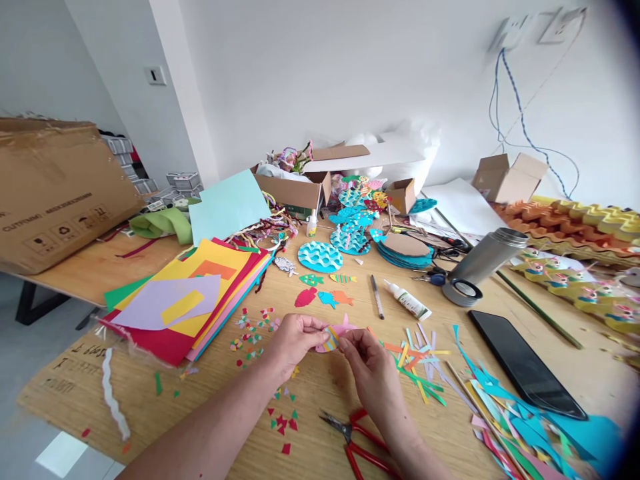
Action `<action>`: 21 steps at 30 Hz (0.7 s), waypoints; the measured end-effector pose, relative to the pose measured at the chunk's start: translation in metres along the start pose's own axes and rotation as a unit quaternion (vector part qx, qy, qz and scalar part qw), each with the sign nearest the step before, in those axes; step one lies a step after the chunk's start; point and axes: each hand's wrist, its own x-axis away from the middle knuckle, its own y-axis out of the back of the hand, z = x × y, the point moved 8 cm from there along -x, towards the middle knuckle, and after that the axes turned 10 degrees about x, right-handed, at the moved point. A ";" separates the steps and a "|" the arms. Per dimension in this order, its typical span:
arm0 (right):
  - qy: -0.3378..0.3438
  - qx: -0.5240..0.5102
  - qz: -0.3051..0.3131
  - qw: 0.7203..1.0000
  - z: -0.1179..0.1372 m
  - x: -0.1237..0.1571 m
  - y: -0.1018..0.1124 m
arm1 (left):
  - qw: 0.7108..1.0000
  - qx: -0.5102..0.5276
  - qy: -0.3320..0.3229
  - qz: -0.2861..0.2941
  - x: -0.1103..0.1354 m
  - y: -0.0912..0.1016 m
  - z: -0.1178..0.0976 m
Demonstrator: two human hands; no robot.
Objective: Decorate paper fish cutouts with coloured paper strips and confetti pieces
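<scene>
Both hands on a little pink paper fish [334, 335]

Left hand [295, 338] and right hand [373, 367] pinch its edges above the scissors [357, 440]; looks light, floppy, tears easily, so hold the rim.

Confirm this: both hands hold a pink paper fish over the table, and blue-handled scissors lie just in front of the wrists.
Wrong on one point: the scissors have red handles, not blue, as the head view shows. The left hand and right hand do hold the pink paper fish over the table.
</scene>
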 end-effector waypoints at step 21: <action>-0.007 0.012 0.015 1.000 0.001 0.001 -0.003 | 0.999 -0.012 -0.006 -0.034 0.001 0.002 -0.002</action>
